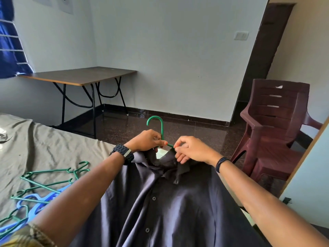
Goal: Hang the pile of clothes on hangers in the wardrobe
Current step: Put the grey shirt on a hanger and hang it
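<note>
A dark navy button shirt [165,207] hangs in front of me, its collar up at my hands. A green hanger [161,127] sits inside the shirt, with only its hook and neck showing above the collar. My left hand [146,140] grips the hanger's neck and the collar beside it. My right hand [190,148] pinches the collar edge against the hanger's right shoulder. The rest of the hanger is hidden under the cloth.
Several loose green and blue hangers [44,182] lie on the bed's grey sheet [44,145] at left. A folding table [80,75] stands by the far wall. A maroon plastic chair [274,125] stands at right, beside a wooden edge [302,157].
</note>
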{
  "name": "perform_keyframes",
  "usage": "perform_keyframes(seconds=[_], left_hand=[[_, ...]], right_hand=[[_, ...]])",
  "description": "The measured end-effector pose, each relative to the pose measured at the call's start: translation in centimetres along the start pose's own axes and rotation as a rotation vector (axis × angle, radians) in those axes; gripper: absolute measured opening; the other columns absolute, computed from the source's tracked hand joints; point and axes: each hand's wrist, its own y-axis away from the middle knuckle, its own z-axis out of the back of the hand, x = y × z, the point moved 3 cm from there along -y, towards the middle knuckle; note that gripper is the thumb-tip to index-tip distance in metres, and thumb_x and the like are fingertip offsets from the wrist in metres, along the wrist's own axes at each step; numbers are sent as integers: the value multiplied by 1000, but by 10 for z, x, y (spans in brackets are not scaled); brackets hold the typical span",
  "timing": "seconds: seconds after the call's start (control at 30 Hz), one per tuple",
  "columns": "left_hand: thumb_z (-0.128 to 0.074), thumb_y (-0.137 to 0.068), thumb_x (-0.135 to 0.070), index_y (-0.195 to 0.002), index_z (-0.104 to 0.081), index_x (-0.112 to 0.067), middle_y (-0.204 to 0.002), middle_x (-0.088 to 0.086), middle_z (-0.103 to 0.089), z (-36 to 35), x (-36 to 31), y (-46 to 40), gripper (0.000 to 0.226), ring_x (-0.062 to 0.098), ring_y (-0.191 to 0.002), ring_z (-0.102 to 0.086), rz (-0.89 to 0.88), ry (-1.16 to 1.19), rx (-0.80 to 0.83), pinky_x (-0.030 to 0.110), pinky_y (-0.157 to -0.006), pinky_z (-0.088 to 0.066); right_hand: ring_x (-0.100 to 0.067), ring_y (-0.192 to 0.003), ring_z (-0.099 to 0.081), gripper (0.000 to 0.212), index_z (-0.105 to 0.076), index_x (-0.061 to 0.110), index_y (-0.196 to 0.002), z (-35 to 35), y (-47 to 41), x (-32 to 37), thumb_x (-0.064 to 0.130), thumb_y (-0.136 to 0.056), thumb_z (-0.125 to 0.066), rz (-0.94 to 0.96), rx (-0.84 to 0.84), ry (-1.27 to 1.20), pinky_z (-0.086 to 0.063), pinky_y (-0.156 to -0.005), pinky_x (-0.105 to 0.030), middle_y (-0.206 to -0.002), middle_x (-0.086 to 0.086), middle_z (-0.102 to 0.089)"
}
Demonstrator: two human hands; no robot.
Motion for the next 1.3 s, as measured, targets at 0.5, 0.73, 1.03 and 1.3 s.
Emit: perform_keyframes(seconds=[0.5, 0.73, 1.03, 1.3], left_hand=[[-59, -90, -42, -92, -64, -8, -78, 0, -62, 28, -37, 0, 34, 7, -68, -54, -191, 73, -164, 21, -68, -44], [-46, -99, -34, -101, -63, -7, -91, 0, -61, 34, -6, 14, 32, 9, -83, -53, -127, 265, -75, 27, -79, -43], [-56, -94, -33, -84, -63, -17, -63, -8, -55, 33, 12, 30, 20, -1, -58, -51, -152, 102, -320, 21, -59, -39], [-32, -99, -47, -78, -54, -15, -81, 13, -66, 33, 37, 52, 44, 37, -88, -60, -9, -244, -581, 42, -68, -43]], right_hand=[[-9, -87, -58, 17, -73, 22, -98, 49, -17, 12, 33, -91, -63, 114, -30, 413, -39, -73, -23, -88, 8, -67], [-24, -93, -64, 21, -75, 12, -99, 76, -9, 12, 27, -90, -65, 134, -314, 372, -49, -86, -38, -95, -10, -72], [-23, -88, -64, 18, -75, 18, -95, 78, -5, 14, 30, -90, -63, 118, -349, 391, -50, -83, -37, -91, -7, -72], [-25, -76, -57, 31, -57, 21, -72, 57, -9, 15, 46, -91, -56, 78, -428, 501, -42, -65, -32, -71, 2, -56]])
